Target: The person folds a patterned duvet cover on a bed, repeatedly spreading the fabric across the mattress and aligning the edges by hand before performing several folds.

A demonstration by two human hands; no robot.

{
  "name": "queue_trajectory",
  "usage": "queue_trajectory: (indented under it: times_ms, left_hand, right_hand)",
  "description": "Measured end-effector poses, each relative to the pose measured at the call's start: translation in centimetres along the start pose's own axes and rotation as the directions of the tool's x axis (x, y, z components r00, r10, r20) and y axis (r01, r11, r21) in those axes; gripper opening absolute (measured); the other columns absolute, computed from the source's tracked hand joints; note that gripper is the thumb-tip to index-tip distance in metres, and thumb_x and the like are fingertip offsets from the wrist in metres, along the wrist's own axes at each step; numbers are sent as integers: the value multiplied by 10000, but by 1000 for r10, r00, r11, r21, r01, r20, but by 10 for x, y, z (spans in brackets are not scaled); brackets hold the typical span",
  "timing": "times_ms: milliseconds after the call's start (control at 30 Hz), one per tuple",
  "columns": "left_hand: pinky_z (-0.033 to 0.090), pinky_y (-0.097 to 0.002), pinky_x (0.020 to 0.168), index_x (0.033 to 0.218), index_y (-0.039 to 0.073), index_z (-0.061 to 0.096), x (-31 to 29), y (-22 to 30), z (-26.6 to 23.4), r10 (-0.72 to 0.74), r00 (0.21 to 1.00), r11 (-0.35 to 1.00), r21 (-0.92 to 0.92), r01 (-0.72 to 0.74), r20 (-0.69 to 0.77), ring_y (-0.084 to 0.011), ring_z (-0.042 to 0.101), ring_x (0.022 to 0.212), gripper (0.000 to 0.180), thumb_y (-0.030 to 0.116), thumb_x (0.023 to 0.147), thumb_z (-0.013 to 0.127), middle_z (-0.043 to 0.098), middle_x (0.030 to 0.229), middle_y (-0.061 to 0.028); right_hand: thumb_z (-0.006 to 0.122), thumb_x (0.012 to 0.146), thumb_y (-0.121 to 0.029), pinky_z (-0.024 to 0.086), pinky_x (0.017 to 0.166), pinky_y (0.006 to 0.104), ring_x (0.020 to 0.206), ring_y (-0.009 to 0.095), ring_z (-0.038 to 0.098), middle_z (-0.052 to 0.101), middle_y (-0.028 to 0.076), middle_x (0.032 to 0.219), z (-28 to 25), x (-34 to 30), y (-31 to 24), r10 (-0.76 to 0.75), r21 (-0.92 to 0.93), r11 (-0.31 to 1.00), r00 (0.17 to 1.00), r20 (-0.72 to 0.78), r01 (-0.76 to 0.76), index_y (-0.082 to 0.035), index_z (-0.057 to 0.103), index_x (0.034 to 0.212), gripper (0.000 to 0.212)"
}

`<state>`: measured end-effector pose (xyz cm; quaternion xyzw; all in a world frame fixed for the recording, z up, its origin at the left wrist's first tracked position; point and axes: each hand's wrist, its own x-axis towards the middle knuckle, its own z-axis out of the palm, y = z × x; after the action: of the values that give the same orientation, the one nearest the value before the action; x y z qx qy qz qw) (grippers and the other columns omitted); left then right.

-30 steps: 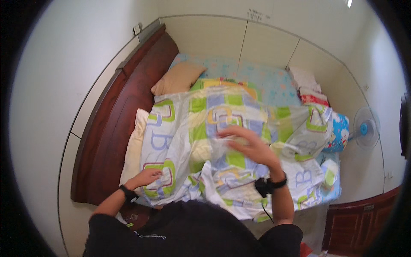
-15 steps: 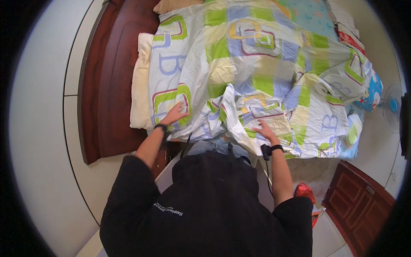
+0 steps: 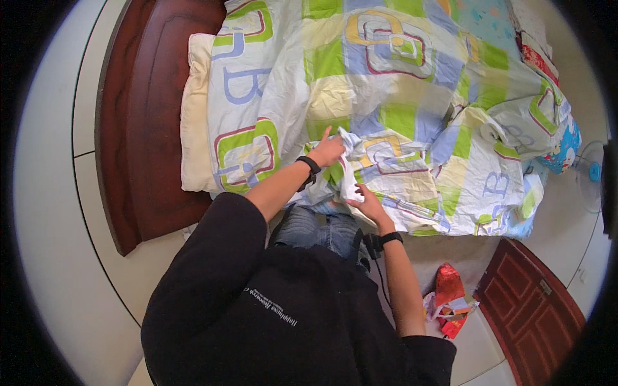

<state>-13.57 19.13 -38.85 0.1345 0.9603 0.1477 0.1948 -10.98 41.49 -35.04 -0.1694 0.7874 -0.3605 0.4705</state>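
A patterned duvet cover (image 3: 399, 96) in white, green, blue and yellow is spread over the bed, with a bunched white fold (image 3: 348, 174) near the front edge. At the upper end of that fold is my left hand (image 3: 327, 152), one finger stretched up and the others curled over the cloth. What its thumb does is hidden. Lower down and to the right, my right hand (image 3: 369, 204) touches the fold from its right side, its finger and thumb apart. Both wrists wear black bands.
A cream pillow (image 3: 195, 122) sticks out beside the dark wooden headboard (image 3: 151, 116) on the left. At the right stand a fan (image 3: 593, 172) and a blue patterned bundle (image 3: 562, 148). Red bags (image 3: 449, 284) lie on the floor near a brown wooden panel (image 3: 531, 302).
My left hand has moved right, from the flat cover to the bunched fold. My right hand has shifted left to the same fold. My view has moved slightly.
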Motion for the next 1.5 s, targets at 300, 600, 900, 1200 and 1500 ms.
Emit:
queue_trajectory:
  times_ms: [300, 600, 900, 1200, 1500]
  left_hand:
    - [404, -357, 565, 881, 47, 500, -79, 48, -98, -35, 932, 231, -905, 358, 359, -289, 507, 585, 186, 184, 760, 467, 525, 648, -149]
    - [208, -451, 907, 1164, 185, 374, -121, 14, -66, -50, 984, 818, -572, -59, -172, -277, 272, 1144, 694, 358, 576, 700, 292, 1257, -96]
    - [385, -419, 699, 1022, 135, 499, -102, 6, -33, 30, 998, 827, -562, 5, 54, -303, 527, 840, 363, 230, 679, 568, 568, 897, -116]
    - [357, -303, 754, 798, 41, 567, -169, -1, -97, 126, 968, 839, -497, -221, -217, -231, 446, 913, 267, 177, 590, 664, 499, 952, -90]
    - [372, -200, 587, 797, 30, 581, -240, -24, -157, -470, 881, 308, -945, 109, -52, -60, 467, 633, 178, 109, 656, 657, 546, 697, 15]
  right_hand:
    - [661, 633, -292, 373, 801, 366, 925, 313, 483, 520, 169, 995, -10, -7, -29, -433, -35, 901, 900, -46, 432, -14, 453, 1062, 551]
    - [473, 787, -118, 376, 656, 248, 696, 94, 433, 529, 30, 724, -52, -65, -110, -178, 150, 975, 982, 68, 166, 38, 513, 912, 203]
    - [537, 776, -237, 381, 628, 284, 677, 150, 463, 533, 94, 727, -65, -110, -173, -73, -88, 990, 931, 358, 111, 28, 523, 890, 289]
    - [619, 673, -325, 391, 689, 316, 752, 251, 523, 572, 128, 835, -103, -144, -94, -119, -172, 981, 982, -146, 93, -75, 573, 963, 386]
    - [670, 564, -158, 344, 539, 323, 549, 222, 433, 478, 139, 599, -112, -171, -51, -229, -346, 929, 939, -256, 132, 28, 522, 714, 281]
